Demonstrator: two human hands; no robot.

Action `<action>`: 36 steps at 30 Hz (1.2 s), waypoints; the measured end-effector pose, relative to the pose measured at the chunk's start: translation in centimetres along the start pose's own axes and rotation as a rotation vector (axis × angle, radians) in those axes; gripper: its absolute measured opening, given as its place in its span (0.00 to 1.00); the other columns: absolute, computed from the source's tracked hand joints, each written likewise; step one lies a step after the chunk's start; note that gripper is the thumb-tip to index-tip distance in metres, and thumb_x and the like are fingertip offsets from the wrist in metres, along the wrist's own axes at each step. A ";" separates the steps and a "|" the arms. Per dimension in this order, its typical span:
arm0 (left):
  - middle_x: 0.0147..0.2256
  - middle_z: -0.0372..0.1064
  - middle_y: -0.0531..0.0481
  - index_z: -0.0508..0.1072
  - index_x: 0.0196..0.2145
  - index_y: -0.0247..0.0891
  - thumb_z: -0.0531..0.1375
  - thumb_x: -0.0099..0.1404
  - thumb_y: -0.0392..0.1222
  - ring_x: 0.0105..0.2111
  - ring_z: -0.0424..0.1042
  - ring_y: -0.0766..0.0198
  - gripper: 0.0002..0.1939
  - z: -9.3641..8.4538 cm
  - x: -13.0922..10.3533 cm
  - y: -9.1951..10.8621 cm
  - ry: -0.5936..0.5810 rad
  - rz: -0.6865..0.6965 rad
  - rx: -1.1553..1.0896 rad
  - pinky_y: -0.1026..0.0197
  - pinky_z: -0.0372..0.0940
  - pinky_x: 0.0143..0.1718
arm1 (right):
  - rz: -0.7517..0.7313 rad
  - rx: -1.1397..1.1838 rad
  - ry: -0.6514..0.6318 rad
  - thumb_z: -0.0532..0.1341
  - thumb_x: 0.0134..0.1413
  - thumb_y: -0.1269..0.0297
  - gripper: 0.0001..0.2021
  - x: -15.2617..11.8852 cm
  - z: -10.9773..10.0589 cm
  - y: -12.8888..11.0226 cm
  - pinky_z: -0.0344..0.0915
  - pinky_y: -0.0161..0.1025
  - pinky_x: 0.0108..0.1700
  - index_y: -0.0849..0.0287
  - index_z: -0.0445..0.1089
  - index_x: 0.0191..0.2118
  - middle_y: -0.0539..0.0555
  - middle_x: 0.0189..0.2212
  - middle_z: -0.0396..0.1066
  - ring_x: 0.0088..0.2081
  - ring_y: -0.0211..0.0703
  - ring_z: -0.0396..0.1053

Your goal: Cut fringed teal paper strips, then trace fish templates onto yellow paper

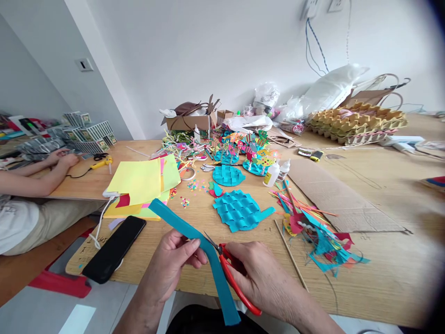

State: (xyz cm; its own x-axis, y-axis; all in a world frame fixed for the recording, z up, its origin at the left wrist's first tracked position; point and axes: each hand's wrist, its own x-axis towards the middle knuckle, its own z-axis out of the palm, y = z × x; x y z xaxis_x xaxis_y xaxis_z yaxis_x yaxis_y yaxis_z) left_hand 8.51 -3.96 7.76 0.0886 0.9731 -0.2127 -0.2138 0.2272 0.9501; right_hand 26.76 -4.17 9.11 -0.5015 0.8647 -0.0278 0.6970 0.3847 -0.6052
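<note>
A long teal paper strip (219, 273) is pinched between the thumb and fingers of my left hand (177, 257); one end points up and left, the other hangs past the table's front edge. My right hand (259, 273) is closed round the red handles of a pair of scissors (239, 290). The scissor blades lie close to the strip, just right of my left fingertips. Beyond my hands lies a woven teal paper piece (238, 209) with a tail-like strip on its right, and a smaller woven teal piece (227, 176) sits behind it.
A black phone (114, 249) and yellow paper sheets (137, 182) lie at left. Glue bottles (271, 174), paper scraps (327, 246), a thin stick (290, 255) and cardboard (333, 197) are at right. Egg trays (354, 123) stand behind. Another person's hands (66, 158) are at far left.
</note>
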 end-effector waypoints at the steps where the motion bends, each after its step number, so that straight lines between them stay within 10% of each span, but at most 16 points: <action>1: 0.18 0.71 0.51 0.70 0.25 0.34 0.65 0.50 0.44 0.19 0.67 0.68 0.11 0.0 0.0 0.0 -0.004 0.000 0.002 0.69 0.59 0.19 | -0.008 -0.001 -0.001 0.48 0.56 0.57 0.15 0.0 0.0 0.0 0.44 0.33 0.22 0.59 0.60 0.22 0.49 0.17 0.62 0.18 0.33 0.51; 36: 0.18 0.71 0.52 0.70 0.24 0.35 0.64 0.52 0.42 0.18 0.67 0.70 0.09 -0.3 -0.4 -0.6 -0.061 -0.029 -0.009 0.70 0.59 0.19 | 0.007 0.019 -0.028 0.49 0.56 0.60 0.12 -0.5 0.8 0.4 0.45 0.33 0.23 0.58 0.60 0.25 0.49 0.19 0.63 0.20 0.34 0.54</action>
State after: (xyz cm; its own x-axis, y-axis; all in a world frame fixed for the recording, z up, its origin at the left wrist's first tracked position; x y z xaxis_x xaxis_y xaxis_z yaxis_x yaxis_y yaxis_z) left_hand 8.32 -4.43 7.23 0.1541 0.9620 -0.2252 -0.2190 0.2555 0.9417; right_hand 26.89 -4.66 8.27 -0.5113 0.8577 -0.0542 0.6907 0.3726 -0.6197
